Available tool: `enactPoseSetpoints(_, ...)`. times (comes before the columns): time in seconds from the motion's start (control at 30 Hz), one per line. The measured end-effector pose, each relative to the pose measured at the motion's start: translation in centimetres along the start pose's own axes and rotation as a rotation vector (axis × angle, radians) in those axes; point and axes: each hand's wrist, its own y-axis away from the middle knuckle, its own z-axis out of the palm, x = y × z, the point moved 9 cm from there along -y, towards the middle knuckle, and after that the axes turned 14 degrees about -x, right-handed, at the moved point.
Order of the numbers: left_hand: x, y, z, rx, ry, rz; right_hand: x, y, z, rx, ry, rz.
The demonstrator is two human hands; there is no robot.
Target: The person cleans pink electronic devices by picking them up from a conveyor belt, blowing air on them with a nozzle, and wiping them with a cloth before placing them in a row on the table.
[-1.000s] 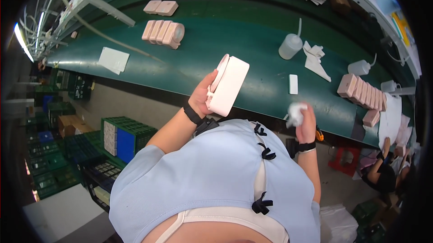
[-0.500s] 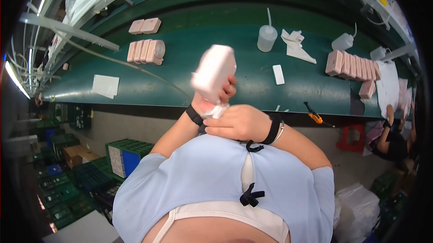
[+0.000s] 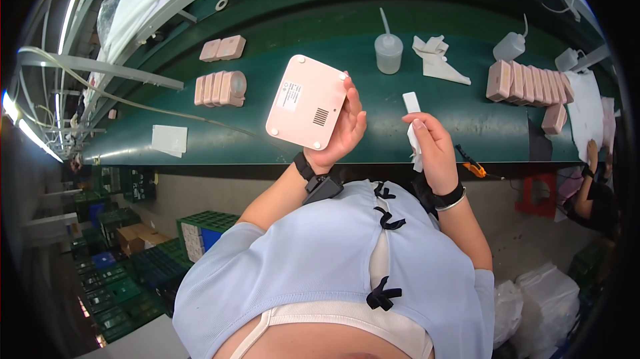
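Observation:
A square pink device [image 3: 305, 102] with rounded corners stands tilted in my left hand [image 3: 350, 122], which grips it by its right edge and lower corner. Its flat underside faces me, with a white label, a slotted vent and small white feet. My right hand [image 3: 437, 149], over the front of the green table, is closed on a crumpled white cloth [image 3: 417, 156]. The fingertips are at the near end of a small white rectangular block [image 3: 411, 100] lying on the table; whether they touch it I cannot tell.
Pink devices stand in a row [image 3: 527, 82] at right and in smaller groups [image 3: 220, 88] at left. A squeeze bottle [image 3: 389, 52] and a white cloth [image 3: 437, 59] lie beyond my right hand. An orange-handled tool [image 3: 475, 169] sits at the table edge. Another person's arm [image 3: 587, 186] shows far right.
My hands have moved apart. The pink device has turned so its underside faces me. My right hand has carried the cloth to the right, toward the white block.

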Motion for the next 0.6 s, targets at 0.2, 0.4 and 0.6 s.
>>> enactPoseSetpoints(0.2, -2.1, -3.6, -5.0, 0.113, -0.104, 0.038, -5.8, 2.8, -3.3, 0.068, 0.516, -0.275)
enactPoseSetpoints(0.4, -6.2, -9.7, -12.9, 0.302, -0.604, -0.029, -6.9, 5.2, -7.2, 0.177, 0.602, -0.287)
enactPoseSetpoints(0.6, -15.1, -17.2, -18.9, 0.313, -1.336, -0.063, -3.8, 13.5, -22.7, 0.629, -0.192, -0.426)
